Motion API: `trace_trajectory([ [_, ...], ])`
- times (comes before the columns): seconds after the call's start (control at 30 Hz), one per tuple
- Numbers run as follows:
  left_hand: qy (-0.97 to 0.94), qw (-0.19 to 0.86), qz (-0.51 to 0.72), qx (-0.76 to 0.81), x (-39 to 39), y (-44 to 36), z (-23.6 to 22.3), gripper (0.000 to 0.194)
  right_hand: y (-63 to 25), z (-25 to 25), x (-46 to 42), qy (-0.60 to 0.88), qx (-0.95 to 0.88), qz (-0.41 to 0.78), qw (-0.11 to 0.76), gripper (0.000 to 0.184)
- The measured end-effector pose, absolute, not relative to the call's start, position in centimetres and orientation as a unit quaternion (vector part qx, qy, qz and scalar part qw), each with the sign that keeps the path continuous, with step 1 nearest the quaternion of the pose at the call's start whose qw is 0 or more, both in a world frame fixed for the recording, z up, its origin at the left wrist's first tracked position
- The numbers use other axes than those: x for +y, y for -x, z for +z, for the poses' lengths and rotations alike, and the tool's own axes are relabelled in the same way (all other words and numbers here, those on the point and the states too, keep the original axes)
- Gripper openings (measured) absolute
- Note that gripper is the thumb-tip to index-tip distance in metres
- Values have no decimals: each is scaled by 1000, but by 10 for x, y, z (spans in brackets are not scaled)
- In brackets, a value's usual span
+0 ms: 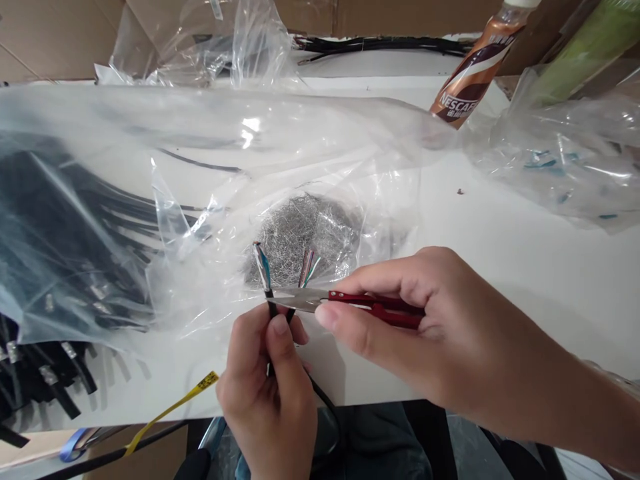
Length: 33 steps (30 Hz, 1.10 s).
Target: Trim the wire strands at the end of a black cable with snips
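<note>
My left hand (270, 380) pinches a black cable (271, 308) between thumb and fingers. White and blue inner wires (262, 267) stick out of its stripped end. Behind it, a second black cable end shows a fan of thin coloured wires (307, 269); whether the same hand grips it too is partly hidden. From the right, my right hand (400, 320) is closed around red-handled thread snips (377, 307). Their pointed blades lie across the cable at the edge of its black sheath. Beyond both hands, a heap of fine silvery wire strands (300, 230) rests on clear plastic.
A large clear plastic bag (320, 123) spreads over the white table (525, 280), with bundled black cables (60, 220) at left. A Nescafe bottle (475, 73) stands at the back. Another plastic bag (575, 160) lies right. A yellow tag (173, 407) hangs by the front edge.
</note>
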State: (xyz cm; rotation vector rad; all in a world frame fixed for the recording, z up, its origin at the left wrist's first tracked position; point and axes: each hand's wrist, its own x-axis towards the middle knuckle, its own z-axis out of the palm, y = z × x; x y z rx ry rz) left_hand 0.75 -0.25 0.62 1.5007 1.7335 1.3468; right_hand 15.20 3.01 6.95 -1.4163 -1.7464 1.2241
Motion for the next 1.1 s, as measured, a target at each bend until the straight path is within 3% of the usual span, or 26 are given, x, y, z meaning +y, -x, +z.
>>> trace_trajectory([
  [0.2, -555, 237, 488, 630, -3, -4, 3, 21, -152, 69, 32, 526, -649, 469, 286, 41],
  [0.53, -517, 321, 497, 618, 2, -1, 10, 32, -144, 52, 33, 482, -658, 474, 331, 37],
  [0.83, -513, 340, 501, 609, 2, 3, 8, 35, -139, 36, 34, 458, -724, 333, 393, 21],
  [1.1, -489, 369, 490, 620, 2, 2, 10, 32, -138, 33, 35, 471, -742, 282, 385, 26],
])
